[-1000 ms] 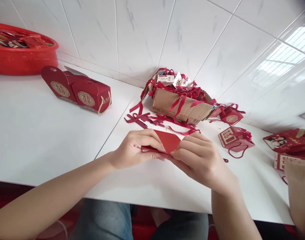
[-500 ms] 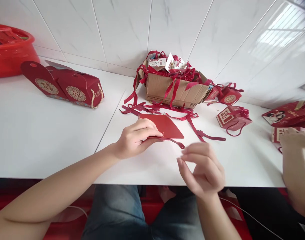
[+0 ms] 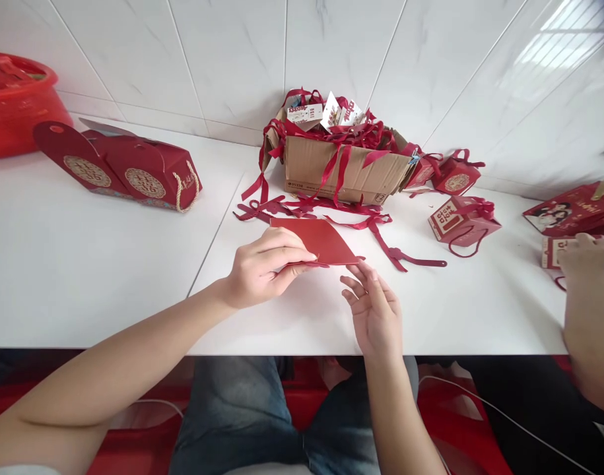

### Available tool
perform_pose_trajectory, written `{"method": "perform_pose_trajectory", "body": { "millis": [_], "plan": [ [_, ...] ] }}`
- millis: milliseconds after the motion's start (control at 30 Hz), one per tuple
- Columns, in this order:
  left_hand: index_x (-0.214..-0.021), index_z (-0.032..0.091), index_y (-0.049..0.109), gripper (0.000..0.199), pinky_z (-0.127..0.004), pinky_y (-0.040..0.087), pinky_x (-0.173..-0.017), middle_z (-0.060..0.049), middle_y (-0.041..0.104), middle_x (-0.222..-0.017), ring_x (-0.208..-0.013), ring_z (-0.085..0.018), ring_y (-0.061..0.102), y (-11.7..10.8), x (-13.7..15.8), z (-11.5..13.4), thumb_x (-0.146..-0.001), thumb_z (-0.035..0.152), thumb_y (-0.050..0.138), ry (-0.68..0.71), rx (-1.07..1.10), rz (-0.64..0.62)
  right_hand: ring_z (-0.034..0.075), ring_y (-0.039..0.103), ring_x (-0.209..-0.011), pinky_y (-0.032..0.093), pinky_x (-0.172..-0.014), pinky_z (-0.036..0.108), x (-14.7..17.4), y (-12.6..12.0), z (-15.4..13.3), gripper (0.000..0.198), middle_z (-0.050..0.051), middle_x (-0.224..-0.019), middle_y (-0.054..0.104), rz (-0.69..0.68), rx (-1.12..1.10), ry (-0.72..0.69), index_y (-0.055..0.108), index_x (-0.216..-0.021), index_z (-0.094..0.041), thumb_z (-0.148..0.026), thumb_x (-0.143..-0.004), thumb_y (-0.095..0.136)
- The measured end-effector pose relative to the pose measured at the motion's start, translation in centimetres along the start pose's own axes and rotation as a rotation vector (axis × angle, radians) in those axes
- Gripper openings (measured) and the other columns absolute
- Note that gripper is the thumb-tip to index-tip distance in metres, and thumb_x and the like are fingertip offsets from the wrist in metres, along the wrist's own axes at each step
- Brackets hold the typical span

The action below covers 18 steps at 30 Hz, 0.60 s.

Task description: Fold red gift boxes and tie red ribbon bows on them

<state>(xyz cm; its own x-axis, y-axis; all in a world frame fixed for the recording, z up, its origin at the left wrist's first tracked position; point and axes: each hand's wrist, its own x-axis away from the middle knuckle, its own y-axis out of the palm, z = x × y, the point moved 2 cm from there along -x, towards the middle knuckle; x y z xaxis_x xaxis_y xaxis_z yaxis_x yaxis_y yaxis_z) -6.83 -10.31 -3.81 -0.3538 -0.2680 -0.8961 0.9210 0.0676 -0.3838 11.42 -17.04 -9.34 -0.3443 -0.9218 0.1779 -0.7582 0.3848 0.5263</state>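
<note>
A red, four-sided flat card piece (image 3: 317, 239) is raised above the white table. My left hand (image 3: 267, 267) pinches its lower left edge between thumb and fingers. Along that lower edge a narrow dark red strap shows, and its end (image 3: 362, 258) sticks out past the right corner. My right hand (image 3: 375, 307) is at that corner, palm turned toward me. Its fingertips touch the corner and strap, while the fingers are spread apart. Behind the card lie loose red ribbons and a strap with a bow (image 3: 397, 254).
A cardboard box (image 3: 338, 171) full of red ribbons and white tags stands at the wall. Red gift boxes sit left (image 3: 146, 175) and right (image 3: 464, 224). A red basin (image 3: 24, 119) is far left. At right, another person's hand (image 3: 586, 257) is on a box.
My right hand has moved left and up to the card's right corner. The strap end that hung below the card now lies close along its edge. My left hand keeps its pinch.
</note>
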Motion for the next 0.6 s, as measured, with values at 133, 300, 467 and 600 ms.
{"method": "perform_pose_trajectory", "body": {
  "millis": [133,300,467,600],
  "plan": [
    [-0.093,0.015,0.07,0.018,-0.03,0.056,-0.068,-0.007,0.069,-0.08,-0.075,-0.016,0.065,0.0,0.2,0.0,-0.077,0.007,0.07,0.018,0.009,0.004,0.012,0.069,-0.091,0.055,-0.07,0.019,-0.8,0.4,-0.2,0.022,0.003,-0.103,0.072,-0.03,-0.145,0.149,0.073,-0.094,-0.02,-0.038,-0.08,0.072],
    [-0.098,0.017,0.069,0.02,-0.031,0.057,-0.07,-0.006,0.07,-0.083,-0.078,-0.016,0.066,0.2,0.4,-0.1,-0.079,0.009,0.069,0.043,-0.004,-0.017,0.007,0.065,-0.079,0.052,-0.063,0.016,-1.0,0.6,-0.3,0.019,0.0,-0.097,0.071,0.007,-0.18,0.1,0.072,-0.094,-0.022,-0.034,-0.079,0.074],
    [-0.096,0.015,0.069,0.018,-0.031,0.057,-0.069,-0.007,0.069,-0.082,-0.076,-0.016,0.066,0.2,0.3,0.1,-0.08,0.009,0.069,0.054,-0.026,-0.004,0.009,0.063,-0.073,0.051,-0.06,0.021,0.8,0.8,-1.2,0.019,0.004,-0.096,0.071,0.083,0.024,-0.373,0.072,-0.097,-0.023,-0.03,-0.079,0.074],
    [-0.093,0.015,0.07,0.017,-0.03,0.057,-0.068,-0.006,0.069,-0.081,-0.075,-0.015,0.065,-0.1,0.0,0.2,-0.078,0.009,0.071,0.006,0.002,0.033,0.01,0.063,-0.073,0.052,-0.056,0.021,1.9,0.7,-2.0,0.004,0.002,-0.086,0.069,-0.024,0.089,-0.593,0.073,-0.085,-0.022,-0.022,-0.081,0.072]
  ]
}}
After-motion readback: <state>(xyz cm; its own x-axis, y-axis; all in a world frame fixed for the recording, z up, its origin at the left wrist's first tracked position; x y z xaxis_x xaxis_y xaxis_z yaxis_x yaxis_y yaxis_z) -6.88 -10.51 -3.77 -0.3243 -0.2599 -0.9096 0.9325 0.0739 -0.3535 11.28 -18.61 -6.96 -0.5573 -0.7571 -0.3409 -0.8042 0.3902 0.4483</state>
